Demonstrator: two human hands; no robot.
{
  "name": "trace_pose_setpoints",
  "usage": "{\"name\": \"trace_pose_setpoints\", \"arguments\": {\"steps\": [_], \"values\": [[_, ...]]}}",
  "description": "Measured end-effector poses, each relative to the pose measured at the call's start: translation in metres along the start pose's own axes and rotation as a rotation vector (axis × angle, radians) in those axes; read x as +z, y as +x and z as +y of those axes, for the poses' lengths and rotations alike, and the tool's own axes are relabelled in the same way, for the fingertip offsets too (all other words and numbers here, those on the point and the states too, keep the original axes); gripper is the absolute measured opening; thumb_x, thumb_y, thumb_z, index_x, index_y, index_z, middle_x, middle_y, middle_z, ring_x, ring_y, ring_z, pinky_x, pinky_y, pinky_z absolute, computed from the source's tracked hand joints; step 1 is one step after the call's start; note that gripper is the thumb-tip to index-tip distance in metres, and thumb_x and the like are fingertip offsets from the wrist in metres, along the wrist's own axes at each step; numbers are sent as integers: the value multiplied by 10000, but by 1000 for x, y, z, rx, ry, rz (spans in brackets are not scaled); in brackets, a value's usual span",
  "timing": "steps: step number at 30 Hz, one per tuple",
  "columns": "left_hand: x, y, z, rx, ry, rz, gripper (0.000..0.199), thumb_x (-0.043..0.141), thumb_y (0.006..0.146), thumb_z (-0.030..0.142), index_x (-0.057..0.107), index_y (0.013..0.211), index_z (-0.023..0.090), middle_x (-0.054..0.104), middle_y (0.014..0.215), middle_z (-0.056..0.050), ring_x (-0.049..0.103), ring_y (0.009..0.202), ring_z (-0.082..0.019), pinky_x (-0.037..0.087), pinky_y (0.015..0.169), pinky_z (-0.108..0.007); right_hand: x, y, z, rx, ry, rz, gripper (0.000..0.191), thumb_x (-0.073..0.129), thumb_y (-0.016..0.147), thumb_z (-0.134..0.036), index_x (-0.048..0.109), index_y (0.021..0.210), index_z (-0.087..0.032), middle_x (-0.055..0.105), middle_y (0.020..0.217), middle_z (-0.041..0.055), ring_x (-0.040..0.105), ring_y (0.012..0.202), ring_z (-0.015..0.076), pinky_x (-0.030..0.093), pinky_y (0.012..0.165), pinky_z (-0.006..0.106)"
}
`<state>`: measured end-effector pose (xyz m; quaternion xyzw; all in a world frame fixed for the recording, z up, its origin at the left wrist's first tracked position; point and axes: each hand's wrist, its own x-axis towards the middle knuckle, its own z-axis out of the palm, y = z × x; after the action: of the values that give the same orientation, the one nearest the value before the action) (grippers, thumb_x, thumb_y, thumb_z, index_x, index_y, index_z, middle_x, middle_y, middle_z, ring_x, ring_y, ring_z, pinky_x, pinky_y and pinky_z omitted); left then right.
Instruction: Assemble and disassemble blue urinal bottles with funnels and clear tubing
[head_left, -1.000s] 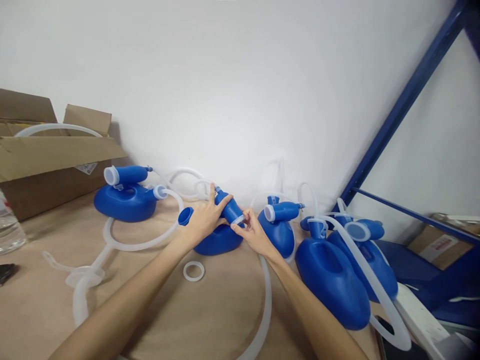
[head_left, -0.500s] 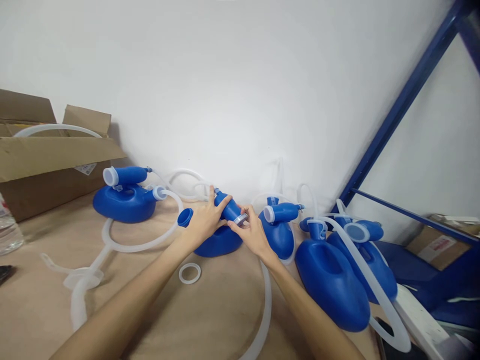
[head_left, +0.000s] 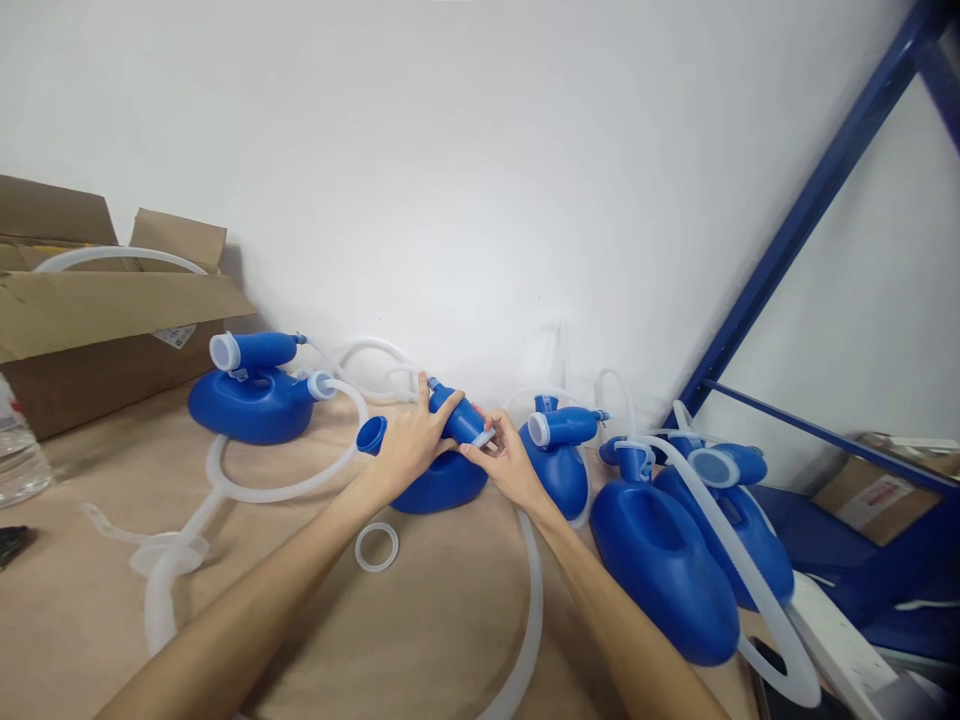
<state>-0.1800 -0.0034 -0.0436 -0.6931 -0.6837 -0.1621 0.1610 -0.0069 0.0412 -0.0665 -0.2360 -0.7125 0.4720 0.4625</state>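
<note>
Near the middle, my left hand (head_left: 414,445) grips a tilted blue plastic cylinder (head_left: 457,415) with a narrow nozzle at its upper end. My right hand (head_left: 514,465) pinches a translucent ring-shaped cap (head_left: 484,437) against the cylinder's wide lower end; I cannot tell whether it is fully seated. Beneath both hands lies a blue jug-like bottle (head_left: 439,490), largely covered by them. Its open blue neck (head_left: 371,435) points left, beside my left wrist. Closer to me, a loose white ring (head_left: 376,547) rests flat on the brown surface.
A blue bottle (head_left: 251,410) with a cylinder on top sits left, and several similar bottles (head_left: 667,570) stand right. Clear hoses (head_left: 534,590) curl across the brown table (head_left: 337,640). A cardboard box (head_left: 112,380) stands left; blue shelving (head_left: 795,230) rises right against the white wall.
The cap in my right hand has turned a little and now sits closer in line with the cylinder's end. My left hand keeps its hold. The view has shifted slightly.
</note>
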Motion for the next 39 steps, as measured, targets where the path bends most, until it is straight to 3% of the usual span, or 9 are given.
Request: {"name": "trace_pose_setpoints", "arguments": {"steps": [6,9,16,22,25,28,34,39], "values": [[1,-1,-1,-3,25,16,774,608,961,526,271,1634,346,148,1702,-294,740,1003,-421,606,753,-483,0,3,-3,-55,-150,21,352,733,792,-329,394,868,-269,576,1493,68,452,1486,255,469,1144,456],[0,-1,-3,10,10,26,762,577,968,560,285,1632,327,187,1691,-300,736,1030,-423,605,769,-478,-2,2,-7,-60,-148,0,363,732,818,-362,387,876,-269,548,1533,89,442,1495,264,445,1159,479],[-8,4,-13,-16,-77,-56,831,580,936,645,256,1638,338,246,1676,-284,704,1121,-444,584,853,-516,-15,0,-5,7,39,-68,609,831,740,-468,365,1099,-314,526,1551,101,629,1312,244,528,1086,476],[-8,6,-21,-47,-121,-50,849,571,927,677,234,1642,366,266,1675,-264,716,1099,-437,577,870,-517,-36,-3,-11,71,-102,-189,749,857,751,-445,475,1373,-278,728,1189,80,692,1188,262,533,1056,496],[-7,4,-20,-16,-118,-39,837,582,926,670,260,1634,362,270,1675,-262,711,1118,-434,578,874,-506,-33,-1,-10,168,-94,-189,608,751,827,-584,613,1308,-238,754,1086,87,733,1043,259,615,879,438],[-5,3,-18,7,-97,-26,832,582,932,656,263,1635,348,279,1670,-269,708,1130,-426,583,872,-493,-21,2,-3,187,-131,-159,535,727,834,-618,710,1165,-198,766,1028,95,739,918,254,623,742,390],[-5,3,-20,-1,-70,-24,809,524,957,660,252,1644,330,301,1658,-279,711,1111,-448,589,847,-533,-6,3,13,58,-183,-62,427,802,779,-517,770,1050,-188,773,984,66,712,928,254,591,855,409],[-5,1,-19,20,-64,-12,798,537,963,634,268,1642,313,316,1645,-292,714,1107,-438,590,852,-519,3,-2,24,-32,-258,78,363,801,780,-498,789,951,-177,767,871,65,699,800,252,590,745,382]]}}
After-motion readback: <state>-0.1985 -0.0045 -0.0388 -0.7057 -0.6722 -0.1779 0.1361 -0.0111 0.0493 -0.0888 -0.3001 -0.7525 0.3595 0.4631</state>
